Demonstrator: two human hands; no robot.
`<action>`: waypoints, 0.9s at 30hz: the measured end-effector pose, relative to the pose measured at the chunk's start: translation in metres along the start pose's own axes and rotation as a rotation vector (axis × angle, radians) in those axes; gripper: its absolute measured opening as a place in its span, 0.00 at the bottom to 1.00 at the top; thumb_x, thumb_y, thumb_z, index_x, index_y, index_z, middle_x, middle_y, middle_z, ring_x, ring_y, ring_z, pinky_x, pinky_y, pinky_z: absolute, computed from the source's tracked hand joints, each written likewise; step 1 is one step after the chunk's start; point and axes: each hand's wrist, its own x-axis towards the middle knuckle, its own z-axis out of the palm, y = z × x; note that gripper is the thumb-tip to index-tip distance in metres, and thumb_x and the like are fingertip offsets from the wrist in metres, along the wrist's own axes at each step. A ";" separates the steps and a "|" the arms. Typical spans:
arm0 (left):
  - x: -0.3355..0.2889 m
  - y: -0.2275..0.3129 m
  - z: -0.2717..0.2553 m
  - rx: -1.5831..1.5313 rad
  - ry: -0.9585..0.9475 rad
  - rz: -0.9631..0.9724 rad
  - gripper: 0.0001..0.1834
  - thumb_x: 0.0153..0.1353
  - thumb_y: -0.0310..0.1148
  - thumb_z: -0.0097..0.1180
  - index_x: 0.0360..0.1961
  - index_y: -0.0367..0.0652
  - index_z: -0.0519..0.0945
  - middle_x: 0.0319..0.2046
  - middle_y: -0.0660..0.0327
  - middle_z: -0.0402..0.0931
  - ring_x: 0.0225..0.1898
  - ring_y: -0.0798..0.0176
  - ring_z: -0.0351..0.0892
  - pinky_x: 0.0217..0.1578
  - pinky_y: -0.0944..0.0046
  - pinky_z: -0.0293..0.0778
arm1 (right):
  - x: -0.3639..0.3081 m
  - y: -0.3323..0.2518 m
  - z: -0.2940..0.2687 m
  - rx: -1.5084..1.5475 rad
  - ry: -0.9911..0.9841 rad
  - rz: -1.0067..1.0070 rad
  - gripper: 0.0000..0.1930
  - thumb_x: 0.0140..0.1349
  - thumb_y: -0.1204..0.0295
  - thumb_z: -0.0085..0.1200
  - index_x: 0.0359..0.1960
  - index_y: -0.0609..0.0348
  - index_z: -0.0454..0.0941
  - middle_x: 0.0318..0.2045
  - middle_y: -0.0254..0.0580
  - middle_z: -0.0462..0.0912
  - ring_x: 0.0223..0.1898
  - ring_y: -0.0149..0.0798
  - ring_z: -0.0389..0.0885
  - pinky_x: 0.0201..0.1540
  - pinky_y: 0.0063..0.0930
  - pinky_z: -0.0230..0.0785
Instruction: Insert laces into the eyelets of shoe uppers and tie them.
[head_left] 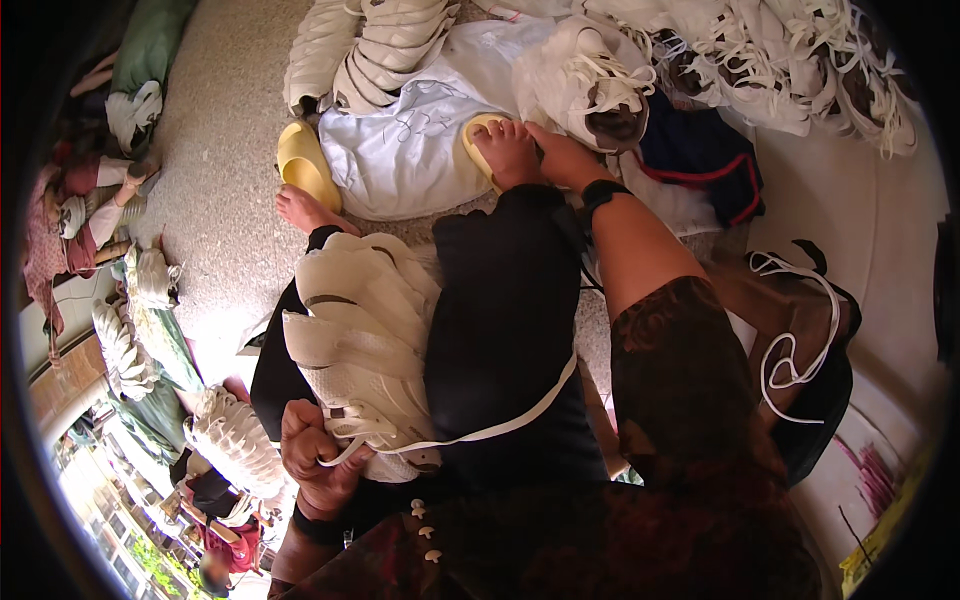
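On my lap lies a stack of white shoe uppers (365,300), nested one over another, with a mesh part and eyelets at the near end. My left hand (325,460) is closed beside that end, pinching a white shoelace (500,428) that runs from the upper across my dark trousers to the right. My right arm reaches forward past my knee. My right hand (562,158), with a black band at the wrist, is next to my foot and just below a heap of white uppers (590,75) with loose laces. Its fingers are mostly hidden.
Two yellow slippers (303,165) stand by my bare feet at a white sack (400,160). More stacked uppers (395,50) lie ahead, and laced ones (790,60) far right. A white lace (800,350) hangs over a dark bag-like thing at right. Other people sit at left.
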 end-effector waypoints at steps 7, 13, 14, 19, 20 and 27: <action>0.000 0.002 0.000 0.028 0.007 -0.006 0.26 0.41 0.43 0.70 0.15 0.47 0.60 0.22 0.62 0.59 0.24 0.64 0.58 0.23 0.66 0.57 | -0.009 -0.023 -0.018 0.098 -0.056 0.077 0.29 0.51 0.80 0.40 0.60 0.53 0.60 0.45 0.60 0.75 0.46 0.56 0.74 0.46 0.42 0.66; 0.002 0.002 0.001 0.007 -0.008 0.004 0.26 0.41 0.43 0.70 0.15 0.47 0.60 0.22 0.62 0.59 0.24 0.64 0.58 0.23 0.67 0.57 | 0.010 0.015 0.008 0.048 0.055 0.067 0.29 0.51 0.81 0.40 0.59 0.54 0.60 0.44 0.60 0.75 0.44 0.55 0.75 0.44 0.41 0.68; -0.002 0.001 -0.001 0.010 0.004 -0.006 0.26 0.41 0.43 0.70 0.15 0.47 0.60 0.22 0.62 0.59 0.23 0.64 0.58 0.23 0.67 0.57 | 0.009 -0.003 0.002 0.091 -0.009 0.081 0.29 0.51 0.81 0.40 0.59 0.54 0.61 0.43 0.60 0.76 0.43 0.56 0.76 0.42 0.41 0.68; -0.001 0.001 -0.001 -0.008 0.012 -0.020 0.26 0.41 0.43 0.70 0.15 0.48 0.60 0.22 0.63 0.59 0.23 0.65 0.57 0.23 0.67 0.57 | -0.015 -0.052 -0.038 0.101 -0.160 0.127 0.28 0.50 0.81 0.40 0.57 0.56 0.61 0.41 0.61 0.76 0.40 0.56 0.77 0.37 0.41 0.70; 0.000 0.002 0.000 -0.010 0.007 -0.017 0.26 0.41 0.43 0.70 0.15 0.48 0.60 0.22 0.63 0.59 0.23 0.65 0.57 0.23 0.67 0.57 | -0.014 -0.046 -0.037 0.112 -0.124 0.109 0.28 0.50 0.81 0.40 0.57 0.55 0.61 0.41 0.60 0.76 0.41 0.56 0.77 0.38 0.41 0.69; 0.000 0.000 0.001 -0.047 0.013 -0.017 0.26 0.41 0.42 0.71 0.15 0.48 0.60 0.22 0.63 0.59 0.24 0.65 0.57 0.24 0.68 0.57 | 0.003 -0.009 0.000 0.150 0.174 -0.195 0.30 0.51 0.79 0.42 0.59 0.49 0.61 0.42 0.57 0.76 0.44 0.55 0.74 0.45 0.40 0.66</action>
